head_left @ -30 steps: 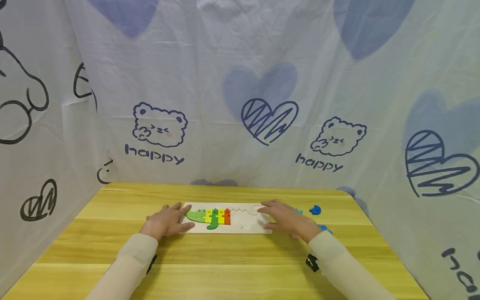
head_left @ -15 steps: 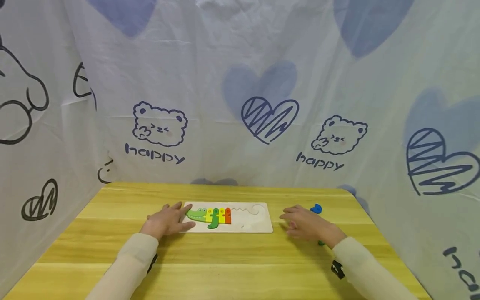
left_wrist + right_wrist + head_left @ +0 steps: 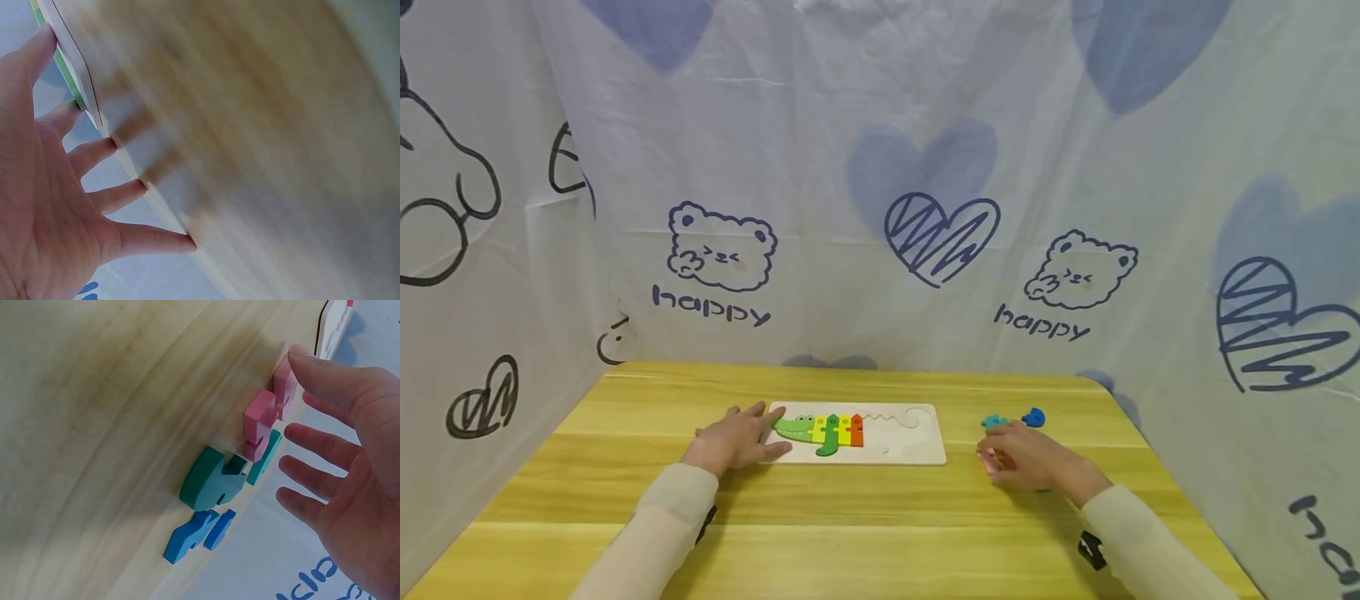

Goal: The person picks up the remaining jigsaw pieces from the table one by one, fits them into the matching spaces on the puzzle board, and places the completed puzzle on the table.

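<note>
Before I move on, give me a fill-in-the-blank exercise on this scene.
1. The left hand is at the ____ end of the crocodile.
2. On the puzzle board, its curled, unfilled ____ is only outlined.
3. In the right wrist view, the loose piece nearest the right hand is ____.
4. There, the two lowest pieces are ____.

Missing: head; tail; pink; blue.
</note>
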`<state>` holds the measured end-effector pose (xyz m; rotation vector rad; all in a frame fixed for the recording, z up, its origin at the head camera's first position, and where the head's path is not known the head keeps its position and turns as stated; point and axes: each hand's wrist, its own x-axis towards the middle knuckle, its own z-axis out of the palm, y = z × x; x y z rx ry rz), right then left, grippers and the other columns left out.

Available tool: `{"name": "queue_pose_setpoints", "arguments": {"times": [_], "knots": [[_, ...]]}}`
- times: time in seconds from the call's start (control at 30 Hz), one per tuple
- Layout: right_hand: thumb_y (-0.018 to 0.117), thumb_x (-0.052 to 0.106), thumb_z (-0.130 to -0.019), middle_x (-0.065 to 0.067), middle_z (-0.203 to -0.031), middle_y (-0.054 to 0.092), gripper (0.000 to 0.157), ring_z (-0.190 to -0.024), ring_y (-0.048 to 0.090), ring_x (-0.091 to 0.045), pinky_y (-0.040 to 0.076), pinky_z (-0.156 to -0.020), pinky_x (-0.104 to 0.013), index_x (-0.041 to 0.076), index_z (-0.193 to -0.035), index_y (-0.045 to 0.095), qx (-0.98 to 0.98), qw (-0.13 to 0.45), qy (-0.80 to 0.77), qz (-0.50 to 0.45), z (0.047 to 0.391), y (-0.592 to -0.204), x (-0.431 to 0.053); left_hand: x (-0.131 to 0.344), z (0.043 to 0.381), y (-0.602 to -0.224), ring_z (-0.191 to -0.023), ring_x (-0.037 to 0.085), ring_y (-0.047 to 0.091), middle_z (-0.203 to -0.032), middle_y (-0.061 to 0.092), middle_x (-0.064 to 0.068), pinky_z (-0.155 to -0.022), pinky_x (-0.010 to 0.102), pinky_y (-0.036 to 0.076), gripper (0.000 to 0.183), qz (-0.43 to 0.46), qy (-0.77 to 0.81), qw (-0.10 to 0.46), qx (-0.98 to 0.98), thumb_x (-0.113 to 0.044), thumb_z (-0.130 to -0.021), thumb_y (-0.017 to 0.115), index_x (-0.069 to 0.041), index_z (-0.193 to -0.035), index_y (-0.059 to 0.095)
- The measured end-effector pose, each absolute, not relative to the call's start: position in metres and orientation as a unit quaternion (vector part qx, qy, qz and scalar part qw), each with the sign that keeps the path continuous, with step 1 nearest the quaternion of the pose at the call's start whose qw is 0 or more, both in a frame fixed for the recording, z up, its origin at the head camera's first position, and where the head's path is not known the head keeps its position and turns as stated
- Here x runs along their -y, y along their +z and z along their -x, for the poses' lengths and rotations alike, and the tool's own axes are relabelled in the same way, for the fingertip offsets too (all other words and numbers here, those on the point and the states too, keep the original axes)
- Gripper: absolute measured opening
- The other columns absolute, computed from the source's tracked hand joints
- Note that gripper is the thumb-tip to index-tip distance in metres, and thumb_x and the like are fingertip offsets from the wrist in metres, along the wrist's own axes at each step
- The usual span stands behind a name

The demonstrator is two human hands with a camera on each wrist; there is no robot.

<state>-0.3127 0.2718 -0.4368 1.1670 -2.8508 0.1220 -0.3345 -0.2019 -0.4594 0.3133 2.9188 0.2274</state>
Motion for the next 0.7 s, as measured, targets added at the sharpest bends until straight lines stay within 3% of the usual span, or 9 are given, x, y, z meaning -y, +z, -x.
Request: {"name": "queue_pose_setpoints", "arguments": {"times": [0.33,0.57,0.7], "knots": [[0.071,0.024,-0.084,-0.003,-0.112,0.067,0.03,-0.096,0.057,-0.015,0.048,-0.094,-0.045,0.012,-0.111,0.068,0.929,0.029,0.036,-0.368,0.315,-0.445,-0.277,0.202,0.334,-0.459,-0.137,0.057,0.022,-0.157,0.026,0.014,-0.079,0.089,0.022,0.082,-0.105,0.077,0.098,-0.987,-0.076,-0.083,0.043,-0.031,-0.15,0.028],[0.066,0.019,-0.087,0.001,-0.097,0.067,0.021,-0.078,0.051,-0.012,0.047,-0.079,-0.034,0.012,-0.107,0.068,0.923,0.044,0.048,-0.38,0.318,-0.449,-0.276,0.201,0.333,-0.459,-0.137,0.056,0.022,-0.157,0.025,0.013,-0.08,0.089,0.021,0.081,-0.102,0.079,0.101,-0.986,-0.074,-0.083,0.045,-0.031,-0.15,0.029],[0.065,0.019,-0.088,0.003,-0.094,0.066,0.019,-0.076,0.051,-0.011,0.044,-0.075,-0.03,0.012,-0.106,0.068,0.925,0.041,0.053,-0.373,0.319,-0.451,-0.276,0.201,0.333,-0.459,-0.138,0.056,0.022,-0.158,0.025,0.013,-0.08,0.089,0.021,0.081,-0.101,0.078,0.101,-0.987,-0.075,-0.083,0.044,-0.032,-0.15,0.028]]}}
